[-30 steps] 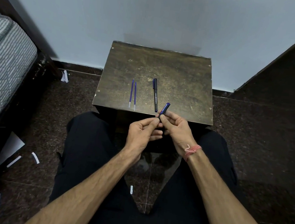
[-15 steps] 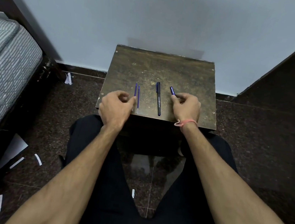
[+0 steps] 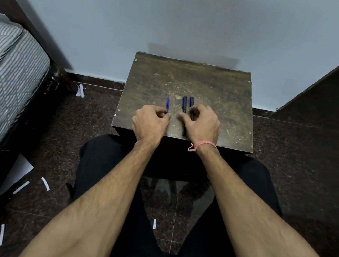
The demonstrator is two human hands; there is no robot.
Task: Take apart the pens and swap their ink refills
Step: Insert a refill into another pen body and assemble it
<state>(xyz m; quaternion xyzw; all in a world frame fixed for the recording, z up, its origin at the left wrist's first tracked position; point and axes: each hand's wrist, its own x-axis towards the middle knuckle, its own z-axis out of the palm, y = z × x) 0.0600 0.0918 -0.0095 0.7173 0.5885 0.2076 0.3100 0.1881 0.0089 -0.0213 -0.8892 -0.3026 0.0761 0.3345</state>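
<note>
On the small dark wooden table (image 3: pixel 212 86), a thin blue ink refill (image 3: pixel 167 105) pokes out past the fingertips of my left hand (image 3: pixel 151 123), which pinches its near end. A dark capped pen (image 3: pixel 183 111) lies lengthwise in the middle, its tip toward me. Right beside it lies a second dark pen part (image 3: pixel 191 101). My right hand (image 3: pixel 204 125) is curled over that part, its fingers closed on the near end and its thumb reaching across the capped pen. The hands hide the near ends of the refill and the pen part.
The table stands against a pale blue wall (image 3: pixel 177 18). A striped mattress (image 3: pixel 4 78) on a dark bed frame is at the left. White paper scraps (image 3: pixel 44 183) lie on the dark stone floor. My legs in black trousers (image 3: pixel 103 173) are under the table's near edge.
Both hands went from in front of my lap out to the table. The right hand brought the pen part down beside the capped pen. The left hand closed on the refill.
</note>
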